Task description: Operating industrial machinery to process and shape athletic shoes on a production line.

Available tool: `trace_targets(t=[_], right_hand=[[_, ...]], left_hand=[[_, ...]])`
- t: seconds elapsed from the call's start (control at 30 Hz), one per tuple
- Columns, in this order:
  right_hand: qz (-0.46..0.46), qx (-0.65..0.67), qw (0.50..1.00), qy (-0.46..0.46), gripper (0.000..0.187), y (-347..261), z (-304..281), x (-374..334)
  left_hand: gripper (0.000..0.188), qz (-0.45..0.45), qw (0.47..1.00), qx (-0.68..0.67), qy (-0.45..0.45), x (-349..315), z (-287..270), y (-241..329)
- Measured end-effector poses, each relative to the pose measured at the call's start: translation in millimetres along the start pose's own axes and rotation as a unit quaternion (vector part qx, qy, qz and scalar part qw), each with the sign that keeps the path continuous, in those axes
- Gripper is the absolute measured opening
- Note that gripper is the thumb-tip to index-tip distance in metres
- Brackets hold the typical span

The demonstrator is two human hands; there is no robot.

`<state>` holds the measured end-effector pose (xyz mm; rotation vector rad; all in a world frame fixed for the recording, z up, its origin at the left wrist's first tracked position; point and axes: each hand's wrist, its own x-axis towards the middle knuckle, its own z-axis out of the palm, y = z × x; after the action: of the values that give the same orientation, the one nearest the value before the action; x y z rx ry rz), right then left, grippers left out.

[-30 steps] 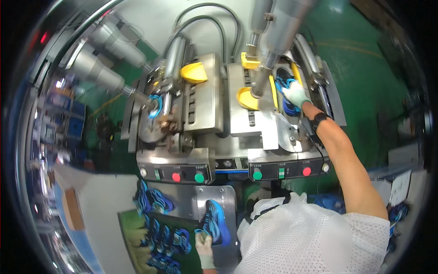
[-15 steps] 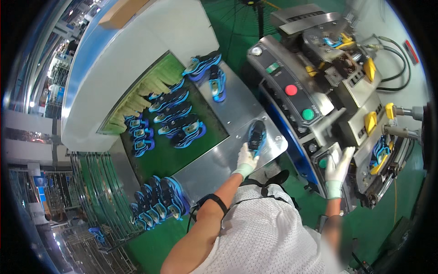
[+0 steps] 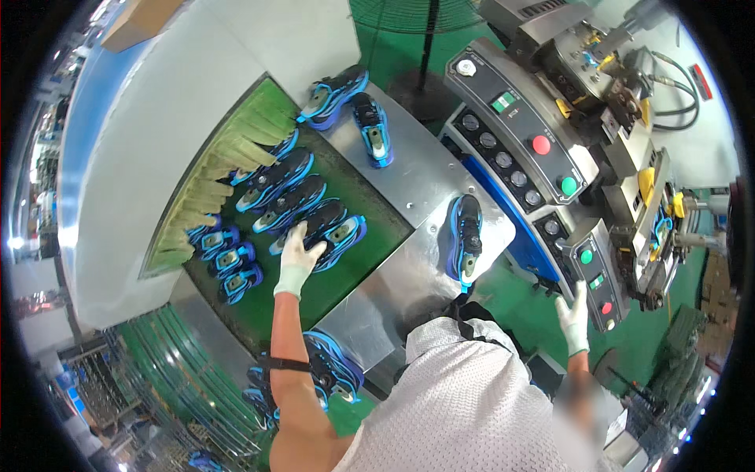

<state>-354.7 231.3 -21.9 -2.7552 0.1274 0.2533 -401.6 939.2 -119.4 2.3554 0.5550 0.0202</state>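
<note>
My left hand, in a white glove, reaches over the green conveyor belt. Its fingers lie at a black and blue sneaker, with the thumb spread apart; whether they touch it I cannot tell. Several like sneakers stand in rows on the belt. A single sneaker rests on the metal table, in front of my body. On the right, my gloved right hand is raised beside the button panel, fingers apart and holding nothing.
Two sneakers sit on the far metal ledge. More shoes stand at the near left, by a wire rack. A machine with a control panel and clamps fills the right. Yellowish curtain strips hang over the belt's tunnel.
My left hand has let go of the sneaker on the table and moved left over the belt. My right hand has come down slightly, beside the lower button panel. The view has shifted.
</note>
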Motion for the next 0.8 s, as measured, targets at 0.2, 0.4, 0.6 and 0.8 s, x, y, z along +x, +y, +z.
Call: trace_targets(t=[0.2,0.4,0.6,0.8], right_hand=[[0.046,-0.003,0.980,-0.195,0.077,-45,30,-39],[-0.144,0.041,0.976,-0.157,0.064,-133,33,18],[-0.436,0.149,0.883,-0.095,0.061,-258,16,42],[-0.364,0.235,0.874,-0.220,0.055,-275,-4,61]], left_hand=[[0.086,-0.071,0.990,0.049,0.111,-23,93,-61],[0.067,-0.008,0.932,-0.352,0.085,-6,128,-9],[0.062,0.114,0.989,-0.041,-0.082,-31,55,123],[0.061,0.459,0.843,0.132,-0.249,-4,15,347]])
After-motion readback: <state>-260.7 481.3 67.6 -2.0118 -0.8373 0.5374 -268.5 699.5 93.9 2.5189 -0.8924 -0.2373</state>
